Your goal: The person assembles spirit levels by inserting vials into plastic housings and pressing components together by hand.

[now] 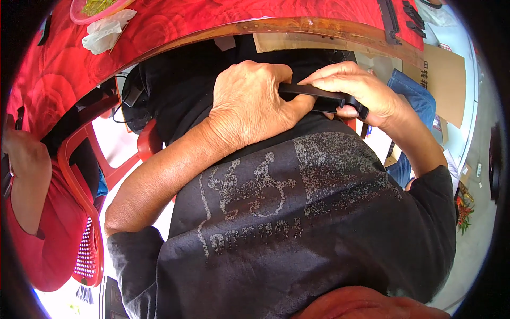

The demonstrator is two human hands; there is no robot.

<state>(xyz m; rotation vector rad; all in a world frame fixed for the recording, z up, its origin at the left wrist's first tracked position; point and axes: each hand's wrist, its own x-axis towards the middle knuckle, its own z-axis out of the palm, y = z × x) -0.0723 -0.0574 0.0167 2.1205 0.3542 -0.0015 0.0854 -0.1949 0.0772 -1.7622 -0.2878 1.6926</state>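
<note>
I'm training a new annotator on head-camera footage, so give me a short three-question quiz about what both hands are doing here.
1. True or false: the left hand and the right hand hold the same flat black bar.
2. Which colour is the cloth on the table above the hands? A) blue B) red with a rose pattern C) plain white
3. Fill in: the white crumpled thing lying on the table at upper left is a ______.

Key: 1. true. 2. B. 3. tissue or paper napkin.
</note>
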